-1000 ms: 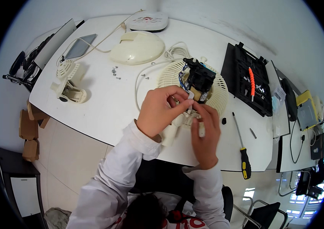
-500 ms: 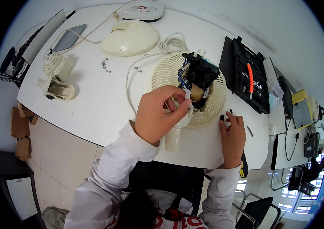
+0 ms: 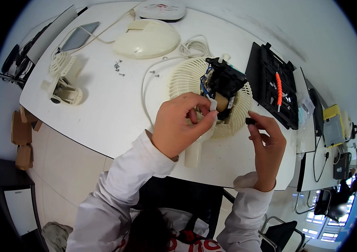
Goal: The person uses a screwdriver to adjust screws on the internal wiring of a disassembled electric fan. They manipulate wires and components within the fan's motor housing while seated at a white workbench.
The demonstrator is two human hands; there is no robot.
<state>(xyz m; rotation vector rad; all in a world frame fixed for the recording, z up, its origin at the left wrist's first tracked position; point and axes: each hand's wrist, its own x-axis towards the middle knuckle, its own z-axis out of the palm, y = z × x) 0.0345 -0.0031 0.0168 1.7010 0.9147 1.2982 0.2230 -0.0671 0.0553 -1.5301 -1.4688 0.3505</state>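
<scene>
A cream fan lies on the table, its round slatted grille (image 3: 182,79) under a black motor assembly (image 3: 227,80) with blue wires. With fingertips closed, my left hand (image 3: 176,124) pinches a small white plastic piece (image 3: 213,103) beside the motor. The fan's cream tubular neck (image 3: 192,154) sticks out below that hand. Right of the grille, my right hand (image 3: 269,140) is raised and grips a small black piece (image 3: 250,121) between thumb and fingers; its exact kind is unclear.
Loose screws (image 3: 117,66) lie left of a coiled white cable (image 3: 195,48). A cream cover (image 3: 147,40) and cream housing part (image 3: 64,80) sit farther off. To the right, an open black tool case (image 3: 273,84) holds an orange spiral-shafted tool (image 3: 279,89).
My right hand has lifted off the tabletop, with the black piece now in its fingers. The left hand stays at the white piece. The whole view has shifted slightly.
</scene>
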